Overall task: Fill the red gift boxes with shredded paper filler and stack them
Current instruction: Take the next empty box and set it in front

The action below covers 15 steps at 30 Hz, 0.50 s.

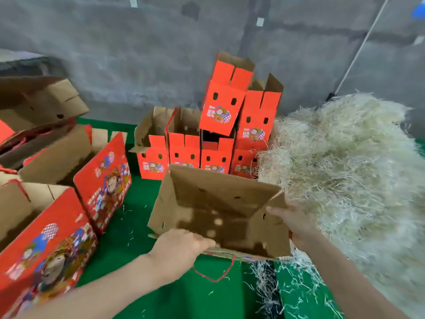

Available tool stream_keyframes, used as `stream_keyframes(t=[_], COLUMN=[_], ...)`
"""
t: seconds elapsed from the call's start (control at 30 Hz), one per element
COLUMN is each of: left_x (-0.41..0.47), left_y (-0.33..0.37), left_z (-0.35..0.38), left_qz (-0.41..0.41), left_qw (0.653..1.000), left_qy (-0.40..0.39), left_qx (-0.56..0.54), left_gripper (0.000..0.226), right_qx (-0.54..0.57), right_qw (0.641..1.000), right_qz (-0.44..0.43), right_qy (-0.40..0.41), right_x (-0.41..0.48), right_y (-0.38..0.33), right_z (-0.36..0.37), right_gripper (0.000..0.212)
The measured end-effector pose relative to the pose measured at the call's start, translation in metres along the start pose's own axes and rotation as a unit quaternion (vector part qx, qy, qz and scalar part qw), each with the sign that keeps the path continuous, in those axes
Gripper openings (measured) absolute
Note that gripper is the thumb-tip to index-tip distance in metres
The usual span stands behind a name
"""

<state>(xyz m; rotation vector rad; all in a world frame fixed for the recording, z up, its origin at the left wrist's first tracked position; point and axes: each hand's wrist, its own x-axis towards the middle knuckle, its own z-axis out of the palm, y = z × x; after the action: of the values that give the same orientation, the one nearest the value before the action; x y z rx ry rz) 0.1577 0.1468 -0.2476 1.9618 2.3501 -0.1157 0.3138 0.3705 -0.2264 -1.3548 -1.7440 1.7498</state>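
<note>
An open gift box [220, 210] is held in front of me, its brown cardboard inside showing and nothing in it. My left hand [184, 247] grips its near rim, fingers curled over the edge. My right hand [293, 221] holds the box's right side flap, next to a big heap of pale shredded paper filler [349, 171]. A red cord handle [213, 272] dangles below the box. Behind it stand several red gift boxes [186, 148] in a row, with two more stacked on top [224, 97], the upper one tilted.
Several open red boxes [103, 180] with printed fronts lie at the left on the green surface [138, 231]. Loose filler strands [271, 286] are scattered near the front. A grey wall [138, 54] runs behind everything.
</note>
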Motion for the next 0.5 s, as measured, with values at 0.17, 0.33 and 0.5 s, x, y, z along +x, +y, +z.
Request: stream_keyframes(t=[0.17, 0.33, 0.5], left_x=[0.008, 0.036, 0.061], left_y=[0.020, 0.016, 0.027], left_z=[0.016, 0.001, -0.004], left_qz=[0.034, -0.038, -0.051], left_qw=[0.991, 0.974, 0.969], left_qy=[-0.074, 0.046, 0.107], left_qx=[-0.103, -0.218, -0.218], left_gripper=[0.051, 0.048, 0.046], right_qx=[-0.185, -0.315, -0.259], right_qw=[0.982, 0.944, 0.959], right_qz=[-0.035, -0.096, -0.077], right_qy=[-0.014, -0.027, -0.081], right_x=[0.009, 0.007, -0.003], right_y=[0.043, 0.059, 0.053], right_z=[-0.010, -0.011, -0.029], right_gripper=[0.007, 0.018, 0.019])
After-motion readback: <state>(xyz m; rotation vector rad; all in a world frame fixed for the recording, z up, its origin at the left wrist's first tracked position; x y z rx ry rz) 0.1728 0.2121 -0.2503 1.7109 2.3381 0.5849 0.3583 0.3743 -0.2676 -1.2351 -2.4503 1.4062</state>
